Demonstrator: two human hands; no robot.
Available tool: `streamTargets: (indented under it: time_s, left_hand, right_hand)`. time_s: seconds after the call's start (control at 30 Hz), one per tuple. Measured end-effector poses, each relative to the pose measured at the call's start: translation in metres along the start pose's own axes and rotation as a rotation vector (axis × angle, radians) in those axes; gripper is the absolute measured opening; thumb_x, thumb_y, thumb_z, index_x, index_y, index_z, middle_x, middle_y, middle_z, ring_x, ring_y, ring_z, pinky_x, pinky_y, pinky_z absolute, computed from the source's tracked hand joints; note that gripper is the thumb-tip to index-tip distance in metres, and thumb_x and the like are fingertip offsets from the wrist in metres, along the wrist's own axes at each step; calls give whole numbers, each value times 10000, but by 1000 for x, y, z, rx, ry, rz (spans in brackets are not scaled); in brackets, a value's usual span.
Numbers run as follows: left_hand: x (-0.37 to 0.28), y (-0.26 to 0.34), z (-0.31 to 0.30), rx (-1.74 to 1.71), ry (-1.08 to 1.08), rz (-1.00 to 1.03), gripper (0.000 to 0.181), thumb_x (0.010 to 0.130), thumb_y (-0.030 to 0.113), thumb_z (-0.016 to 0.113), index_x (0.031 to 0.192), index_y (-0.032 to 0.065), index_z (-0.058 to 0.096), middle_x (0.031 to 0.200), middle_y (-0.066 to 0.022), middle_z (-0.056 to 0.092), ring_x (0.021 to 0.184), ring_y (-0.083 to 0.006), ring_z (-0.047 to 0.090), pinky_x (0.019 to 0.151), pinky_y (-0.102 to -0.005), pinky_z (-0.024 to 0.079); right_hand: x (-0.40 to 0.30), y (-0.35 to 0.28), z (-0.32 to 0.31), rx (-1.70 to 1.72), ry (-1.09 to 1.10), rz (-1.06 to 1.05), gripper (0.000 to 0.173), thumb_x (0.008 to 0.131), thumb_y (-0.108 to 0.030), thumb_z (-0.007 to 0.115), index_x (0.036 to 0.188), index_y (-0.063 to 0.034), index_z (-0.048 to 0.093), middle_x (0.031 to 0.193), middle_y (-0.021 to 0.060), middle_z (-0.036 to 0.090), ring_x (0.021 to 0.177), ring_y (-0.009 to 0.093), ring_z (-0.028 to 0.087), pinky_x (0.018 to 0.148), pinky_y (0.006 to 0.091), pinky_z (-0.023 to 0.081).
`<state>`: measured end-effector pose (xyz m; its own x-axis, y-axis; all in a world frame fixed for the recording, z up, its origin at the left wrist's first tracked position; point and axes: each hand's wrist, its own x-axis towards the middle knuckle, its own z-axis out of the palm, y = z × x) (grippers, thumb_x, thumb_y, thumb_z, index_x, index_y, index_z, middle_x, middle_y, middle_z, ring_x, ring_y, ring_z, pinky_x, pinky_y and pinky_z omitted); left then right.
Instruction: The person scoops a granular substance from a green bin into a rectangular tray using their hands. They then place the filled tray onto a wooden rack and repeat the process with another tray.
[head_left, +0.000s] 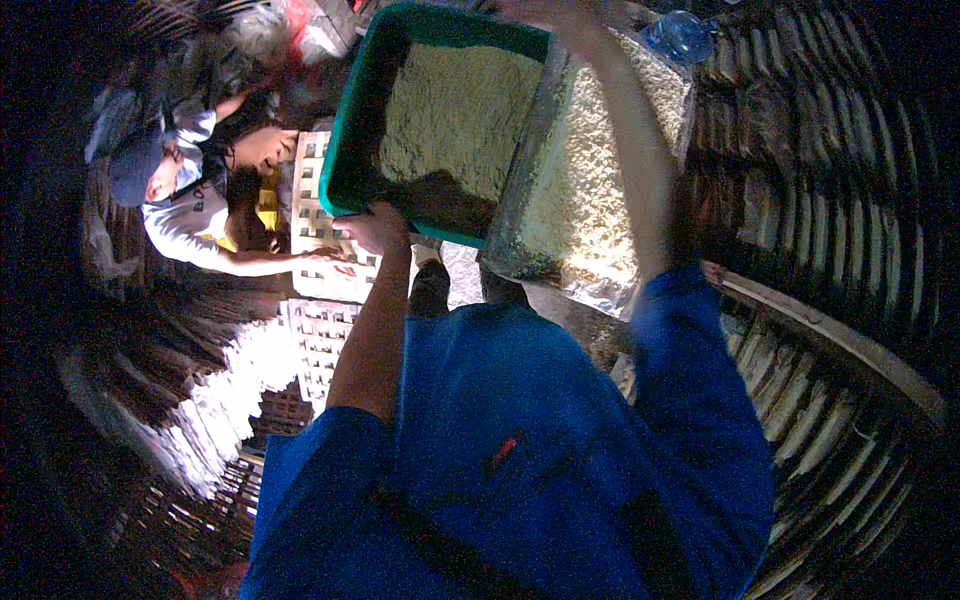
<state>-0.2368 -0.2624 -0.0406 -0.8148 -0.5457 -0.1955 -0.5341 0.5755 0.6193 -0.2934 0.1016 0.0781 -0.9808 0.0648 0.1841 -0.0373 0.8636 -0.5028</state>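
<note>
My left hand (377, 228) grips the near left corner of a green plastic tub (337, 157). Inside the tub lies a heap of pale, crumbly meal (461, 112), thinner towards the near side. My right hand (551, 19) is blurred at the top of the view, near the tub's far right corner; its fingers are unclear, so I cannot tell whether it holds anything. Beneath my right forearm, a second container lined with clear plastic (517, 225) holds pale flakes or shavings (585, 180). Its right part is partly hidden by that arm.
At the left, a person in a cap (184, 202) reaches a hand over a pale slotted plastic crate (307, 180). Another crate (326, 326) sits nearer. A clear bluish plastic bottle (682, 37) lies at the top right. Ribbed walling (795, 217) and a curved rail (832, 322) run along the right.
</note>
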Motion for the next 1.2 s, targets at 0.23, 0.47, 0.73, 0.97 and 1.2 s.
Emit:
streamTargets:
  time_s: [0.23,0.47,0.73,0.97,1.2]
  left_hand:
    - [37,-58,47,212,24,397,592,752,148,564,1201,-51,233,990,-317,492,864,-493,567,790,-563,471]
    - [7,-14,16,11,34,215,618,773,138,552,1250,-64,216,1092,-326,471,941,-481,559,835,-560,456]
    - [3,-10,4,-65,-25,173,608,780,137,548,1255,-52,218,1088,-334,488,951,-494,561,860,-557,448]
    - [6,-21,19,-300,-91,103,581,781,144,547,1231,-62,245,1087,-314,497,948,-491,568,871,-555,444]
    - [2,-15,14,0,33,202,585,778,113,556,1214,-107,234,1078,-321,469,1004,-461,550,881,-525,449]
  right_hand:
    - [-31,-112,179,-69,50,58,235,798,-256,658,972,-104,697,917,168,676,934,317,652,853,435,496]
    - [-81,-142,157,199,81,383,215,726,-69,612,923,-80,698,959,162,678,921,305,655,836,425,505]
    - [-92,-176,158,31,-146,342,302,714,-82,621,1010,-62,679,988,196,665,912,332,654,812,411,526]
    - [-104,-202,123,150,26,521,368,726,-13,594,1082,-86,648,1091,176,643,997,339,619,844,411,511]
    - [-136,-192,27,126,571,508,252,819,-17,615,1064,-59,651,986,147,675,906,256,663,784,336,522]
